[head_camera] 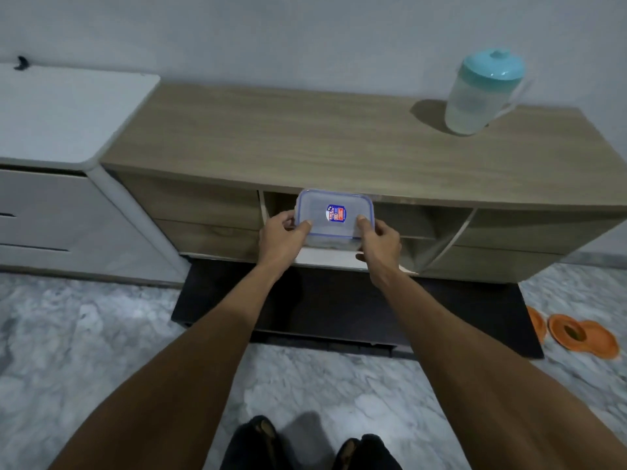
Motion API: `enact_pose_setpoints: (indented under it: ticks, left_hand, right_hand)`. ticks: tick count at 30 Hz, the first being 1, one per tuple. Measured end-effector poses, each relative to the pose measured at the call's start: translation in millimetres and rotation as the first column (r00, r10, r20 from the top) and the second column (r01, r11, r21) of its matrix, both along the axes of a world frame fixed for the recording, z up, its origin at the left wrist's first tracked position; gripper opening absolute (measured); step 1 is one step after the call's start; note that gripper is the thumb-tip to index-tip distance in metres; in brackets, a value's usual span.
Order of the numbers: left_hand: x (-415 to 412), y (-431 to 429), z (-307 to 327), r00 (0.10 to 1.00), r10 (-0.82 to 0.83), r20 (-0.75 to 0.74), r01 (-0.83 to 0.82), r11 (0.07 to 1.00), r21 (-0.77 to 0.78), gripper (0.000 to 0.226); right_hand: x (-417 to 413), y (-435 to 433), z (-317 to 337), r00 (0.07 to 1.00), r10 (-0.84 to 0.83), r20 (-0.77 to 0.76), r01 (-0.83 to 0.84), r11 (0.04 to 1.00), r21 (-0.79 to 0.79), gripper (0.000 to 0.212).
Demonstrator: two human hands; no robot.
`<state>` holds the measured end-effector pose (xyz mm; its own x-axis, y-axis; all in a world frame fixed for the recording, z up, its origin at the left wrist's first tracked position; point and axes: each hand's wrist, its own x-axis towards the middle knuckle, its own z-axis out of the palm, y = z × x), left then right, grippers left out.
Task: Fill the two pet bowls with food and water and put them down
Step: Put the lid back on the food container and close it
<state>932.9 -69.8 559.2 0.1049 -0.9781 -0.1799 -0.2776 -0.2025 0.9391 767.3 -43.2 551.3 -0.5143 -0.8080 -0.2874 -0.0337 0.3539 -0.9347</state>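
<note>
As both hands grip it, left hand (283,232) and right hand (380,240) hold a clear blue-rimmed plastic lidded container (334,215) before the wooden cabinet's open shelf (403,220); seemingly light, rigid, smooth, best held by its short ends.

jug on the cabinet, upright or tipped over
Upright. The jug stands on its base on the cabinet top, teal lid on and uppermost.

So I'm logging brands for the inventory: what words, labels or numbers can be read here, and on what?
Sticker on the lid of the clear container held in both hands: blue and red with print, too blurred to read.
Jug with teal lid: no text visible.
Nothing else carries writing.
</note>
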Motion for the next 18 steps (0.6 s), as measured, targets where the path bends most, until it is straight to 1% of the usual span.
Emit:
enact_pose_setpoints:
  ticks: [4, 7, 10, 14, 18]
  left_hand:
    - [13.8, -17.1, -60.8, 1.000, -0.022, -0.001, 0.022, 0.999, -0.037, 0.036]
    - [16.6, -36.8, -103.7, 1.000, -0.006, -0.020, 0.005, 0.996, -0.087, 0.039]
    - [14.0, -62.6, -138.2, 0.997, 0.022, -0.072, -0.032, 0.990, -0.135, 0.045]
    - [13.8, -97.5, -169.5, 0.992, -0.036, -0.118, 0.016, 0.985, -0.171, 0.055]
    - [10.9, -129.0, -184.6, 0.993, -0.006, -0.117, -0.014, 0.985, -0.172, 0.073]
  right_hand:
    - [13.0, -22.8, -61.2, 1.000, 0.005, -0.023, -0.006, 1.000, -0.031, 0.015]
    - [16.6, -44.7, -103.2, 0.999, -0.009, -0.048, 0.006, 0.999, -0.051, 0.023]
    - [15.3, -74.3, -141.0, 0.995, -0.039, -0.093, 0.031, 0.996, -0.089, 0.032]
    - [16.0, -111.9, -167.6, 0.984, -0.026, -0.175, 0.002, 0.991, -0.136, 0.037]
    - [15.0, -146.5, -181.4, 0.970, 0.016, -0.242, -0.049, 0.990, -0.132, 0.039]
